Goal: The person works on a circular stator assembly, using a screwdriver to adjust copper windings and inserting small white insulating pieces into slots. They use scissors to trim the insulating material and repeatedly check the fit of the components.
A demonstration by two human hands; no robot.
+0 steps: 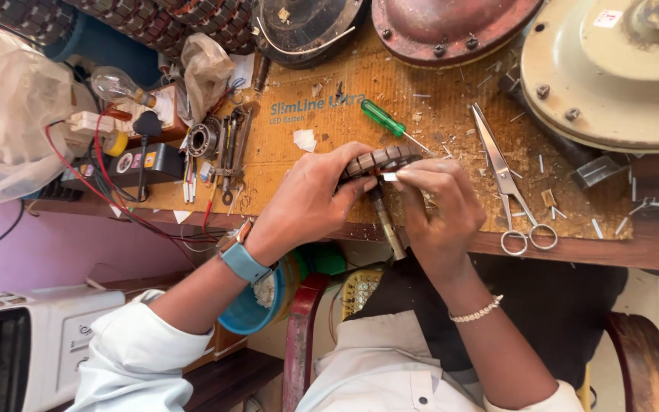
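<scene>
Stator core (379,162), ring-shaped with a shaft pointing down, sits above the surface (436,114) edge. Left hand (310,200) grips its rim; right hand (436,204) pinches a white strip (389,176) against it. Scissors (509,183) lie nearby.

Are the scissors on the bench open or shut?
Shut. The scissors lie flat on the cardboard mat, blades together in one point and finger loops side by side.
</scene>
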